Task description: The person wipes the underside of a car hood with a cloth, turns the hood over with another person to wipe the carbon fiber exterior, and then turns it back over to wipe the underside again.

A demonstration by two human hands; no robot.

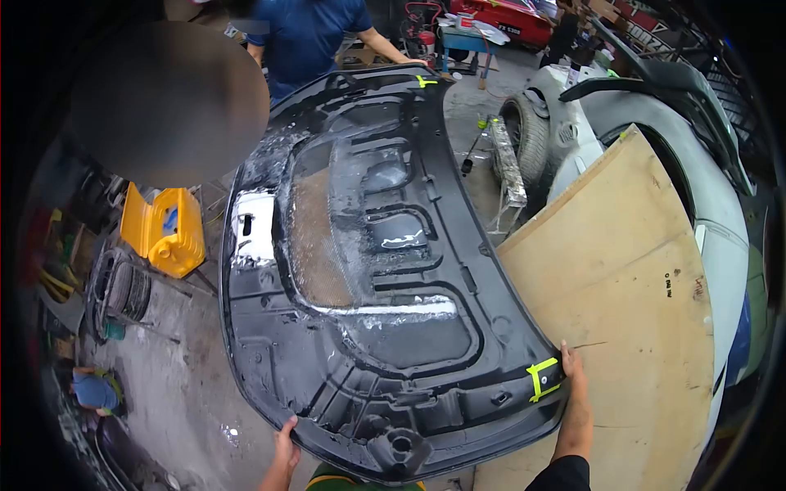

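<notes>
A large black car hood, its ribbed underside facing up, fills the middle of the view. My left hand grips its near edge at the lower left, thumb on top. At the near right corner, beside yellow-green tape, my right hand holds the side edge; its fingers are partly hidden below. A person in a blue shirt stands at the far end, with one hand on the far edge near another tape piece. Brown mesh shows in the hood's middle.
A wooden board leans by a pale car body on the right. Behind the hood are a spattered metal stand, a tire and a blue table. A yellow container sits at the left.
</notes>
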